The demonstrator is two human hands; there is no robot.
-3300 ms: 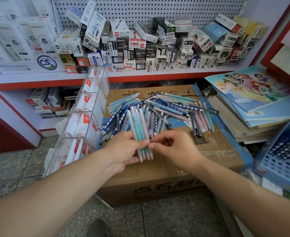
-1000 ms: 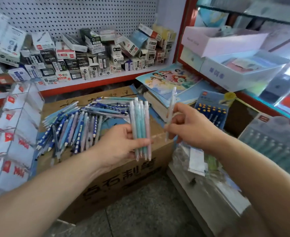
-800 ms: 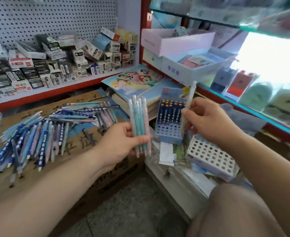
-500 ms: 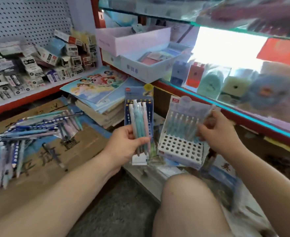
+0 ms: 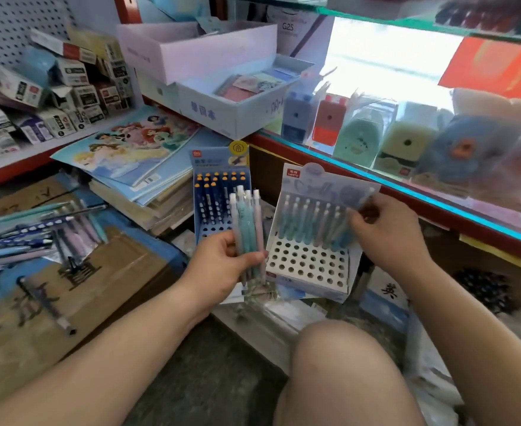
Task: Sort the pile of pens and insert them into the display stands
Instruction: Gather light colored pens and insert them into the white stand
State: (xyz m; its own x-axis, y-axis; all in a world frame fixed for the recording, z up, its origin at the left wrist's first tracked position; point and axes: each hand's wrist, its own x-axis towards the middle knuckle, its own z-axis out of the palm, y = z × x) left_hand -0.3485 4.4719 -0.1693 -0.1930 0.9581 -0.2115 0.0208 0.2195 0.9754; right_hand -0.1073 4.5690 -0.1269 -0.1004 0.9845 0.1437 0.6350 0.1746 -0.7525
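Pens [image 5: 246, 222] stand upright in a small bundle (teal, pale blue and pink barrels, white caps up) in the left hand [image 5: 219, 269]. Its fingers [image 5: 224, 241] are curled round the lower barrels with the thumb pressed across the front, and the tips poke out below the hand toward 6 o'clock. Behind the bundle, at 12 o'clock from the hand, is the dark blue display stand [image 5: 216, 192], with pens in its back rows. At 3 o'clock of the bundle, just beside it, sits the white display stand [image 5: 307, 262], its rear rows holding pens and its front holes open. The right hand [image 5: 389, 232] is at that stand's 2 o'clock corner, its fingers bent close together against the last pens of the rear row; blur hides whether they pinch one. The loose pile of pens [image 5: 29, 235] lies at 9 o'clock on the cardboard box [image 5: 115, 278], well apart from both hands
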